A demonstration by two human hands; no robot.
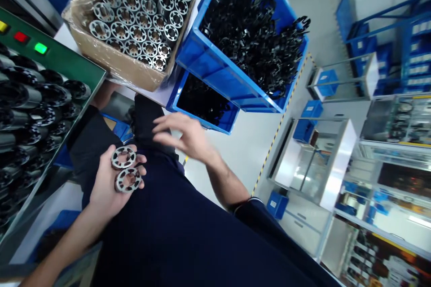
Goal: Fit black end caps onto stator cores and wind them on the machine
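In my left hand (105, 183) are two metal stator cores (115, 161), short silvery cylinders with ring-shaped, slotted ends facing up. They lie side by side, with my fingertips curled around their right side. My right hand (190, 136) is in the air over my lap, slightly blurred, its fingers apart and nothing in it. Beyond it stands a cardboard box (114, 69) lined with clear plastic, where many similar stator cores (138, 33) stand on end in rows. The nearest thing to my right hand is a small blue bin (202, 121) of dark parts.
A large blue bin (232, 69) heaped with black curved parts stands right of the box. At left, a green-edged machine tray (77, 60) with lit buttons holds rows of metal cylinders. Metal carts (336, 161) and blue shelving stand beyond a striped floor line.
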